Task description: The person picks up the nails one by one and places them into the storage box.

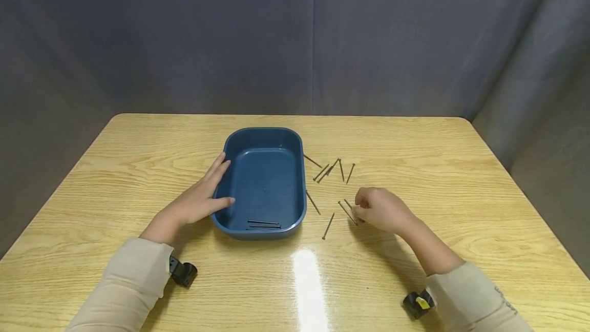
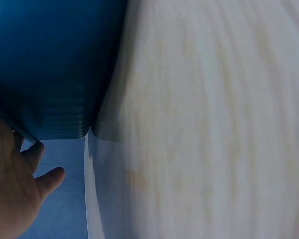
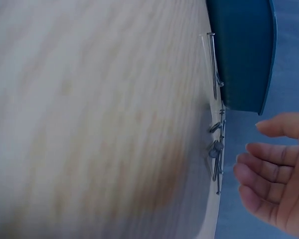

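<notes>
A blue plastic tray [image 1: 262, 183] stands on the table, with several nails [image 1: 265, 222] lying inside along its near end. My left hand [image 1: 199, 199] rests at the tray's left rim, fingers spread and fairly straight, thumb over the edge. To the right of the tray, my right hand [image 1: 384, 210] is low over the table beside a nail [image 1: 348, 213] and another partly hidden by its fingers. In the right wrist view its thumb and loosely bent fingers [image 3: 264, 174] stand apart, and no nail shows between them.
More loose nails [image 1: 325, 172] lie scattered on the wooden table [image 1: 415, 158] right of the tray, one nail [image 1: 328, 226] nearer the front. Grey curtains [image 1: 221, 40] stand behind the table and at both sides.
</notes>
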{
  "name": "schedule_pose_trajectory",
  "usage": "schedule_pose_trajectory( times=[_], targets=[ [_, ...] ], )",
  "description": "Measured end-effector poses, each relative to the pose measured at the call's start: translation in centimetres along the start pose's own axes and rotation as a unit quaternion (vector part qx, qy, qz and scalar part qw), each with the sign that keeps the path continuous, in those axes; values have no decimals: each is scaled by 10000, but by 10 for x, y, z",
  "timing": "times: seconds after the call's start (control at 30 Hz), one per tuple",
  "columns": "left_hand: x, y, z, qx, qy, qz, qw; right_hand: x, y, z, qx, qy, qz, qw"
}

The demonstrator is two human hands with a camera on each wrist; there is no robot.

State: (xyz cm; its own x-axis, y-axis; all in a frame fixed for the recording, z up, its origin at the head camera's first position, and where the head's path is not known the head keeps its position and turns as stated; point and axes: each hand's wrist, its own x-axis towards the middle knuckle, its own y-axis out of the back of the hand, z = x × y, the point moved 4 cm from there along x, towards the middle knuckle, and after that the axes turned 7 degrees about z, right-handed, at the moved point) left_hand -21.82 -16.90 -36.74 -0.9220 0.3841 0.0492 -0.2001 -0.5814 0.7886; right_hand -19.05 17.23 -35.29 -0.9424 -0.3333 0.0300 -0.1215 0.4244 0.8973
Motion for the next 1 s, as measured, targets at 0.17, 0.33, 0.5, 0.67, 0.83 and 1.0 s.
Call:
schedule_pose_trajectory(
  times=[0.17, 0.33, 0.5, 0.67, 0.83, 1.0],
  targets=[
    [0, 0, 0, 34, -3, -11, 10000, -1, 1, 4, -95, -123, -110, 9998],
    [0, 0, 0, 14, 3, -14, 10000, -2, 2, 6, -123, -271, -200, 9994],
    [-1, 0, 0, 4, 16, -7, 10000, -2, 1, 9, -200, -372, -291, 9987],
    [0, -1, 1, -22, 40, -32, 10000, -4, 0, 12, -231, -422, -348, 9982],
    [0, 0, 2, -14, 46, -43, 10000, -2, -2, 15, -297, -471, -425, 9975],
    [-2, 1, 1, -31, 67, -47, 10000, 2, -4, 15, -360, -472, -470, 9971]
  ],
)
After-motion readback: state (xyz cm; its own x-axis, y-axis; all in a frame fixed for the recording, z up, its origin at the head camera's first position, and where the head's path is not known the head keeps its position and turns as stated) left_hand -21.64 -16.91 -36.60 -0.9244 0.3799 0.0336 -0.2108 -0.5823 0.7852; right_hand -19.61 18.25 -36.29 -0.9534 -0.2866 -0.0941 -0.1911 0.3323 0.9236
